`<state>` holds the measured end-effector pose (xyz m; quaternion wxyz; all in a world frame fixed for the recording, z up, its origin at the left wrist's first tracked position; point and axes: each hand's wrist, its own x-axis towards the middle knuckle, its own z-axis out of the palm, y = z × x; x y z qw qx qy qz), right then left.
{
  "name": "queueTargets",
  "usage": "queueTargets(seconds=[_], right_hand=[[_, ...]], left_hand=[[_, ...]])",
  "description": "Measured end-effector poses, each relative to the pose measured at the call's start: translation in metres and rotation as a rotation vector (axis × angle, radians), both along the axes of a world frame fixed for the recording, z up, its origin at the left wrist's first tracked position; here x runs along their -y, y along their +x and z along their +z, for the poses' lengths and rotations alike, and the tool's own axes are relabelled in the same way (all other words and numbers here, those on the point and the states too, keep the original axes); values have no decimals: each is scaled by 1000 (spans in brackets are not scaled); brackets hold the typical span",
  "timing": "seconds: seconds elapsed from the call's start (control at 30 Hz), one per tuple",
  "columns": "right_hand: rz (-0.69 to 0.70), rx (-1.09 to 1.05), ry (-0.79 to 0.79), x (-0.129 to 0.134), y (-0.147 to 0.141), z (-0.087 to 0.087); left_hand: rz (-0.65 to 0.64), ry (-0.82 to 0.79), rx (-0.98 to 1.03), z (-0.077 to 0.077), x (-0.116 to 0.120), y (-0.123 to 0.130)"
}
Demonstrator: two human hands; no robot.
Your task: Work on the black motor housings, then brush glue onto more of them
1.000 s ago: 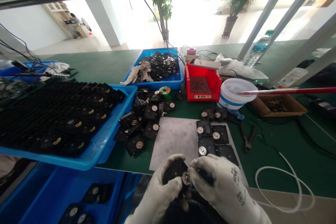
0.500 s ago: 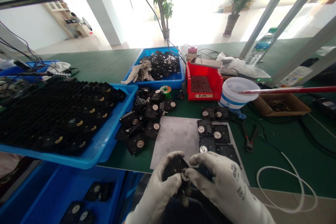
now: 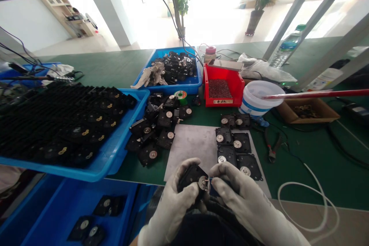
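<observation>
My left hand (image 3: pixel 180 196), in a white work glove, grips a square black plastic unit (image 3: pixel 191 177) by its edges. A round silver metal disc (image 3: pixel 203 182) shows on the unit's face, beside the left thumb. My right hand (image 3: pixel 239 192), gloved too, is at the unit's right side with thumb and fingers drawn together by a thin, pale piece near the disc. What those fingers hold is too small to name. Just beyond, a grey sheet (image 3: pixel 193 148) lies on the bench with similar black units (image 3: pixel 241 143) in rows along its right part.
A pile of black units (image 3: pixel 165 118) lies left of the sheet. Blue trays (image 3: pixel 115 157) of black parts, a red bin (image 3: pixel 223 102) of small pieces and a white bucket (image 3: pixel 262 96) stand around. Pliers (image 3: pixel 271 150) and a white cable (image 3: pixel 325 207) lie to the right.
My right fingers have drawn back slightly from the disc, so more of it shows. My left hand keeps hold of the black unit. The view has shifted a little.
</observation>
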<state>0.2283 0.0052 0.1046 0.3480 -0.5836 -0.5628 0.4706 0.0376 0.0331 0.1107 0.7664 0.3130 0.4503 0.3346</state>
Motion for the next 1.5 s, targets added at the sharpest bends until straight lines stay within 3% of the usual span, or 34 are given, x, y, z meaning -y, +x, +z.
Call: queueTargets(seconds=[0.17,0.37,0.7,1.13,1.5], right_hand=[[2,-127,-47,-3,-1,0],[-6,-136,-51,0,0,-6],[-20,-59,-33,-1,-2,4],[24,-34,-47,-4,0,2],[-35,-85,-66,-2,-4,8]], left_hand=[[-29,32,-11,-7,-2,0],[-30,45,10,-22,-1,-2],[-47,56,-62,-2,1,-1],[-45,36,-54,-1,2,-2],[-18,34,-4,1,7,-6]])
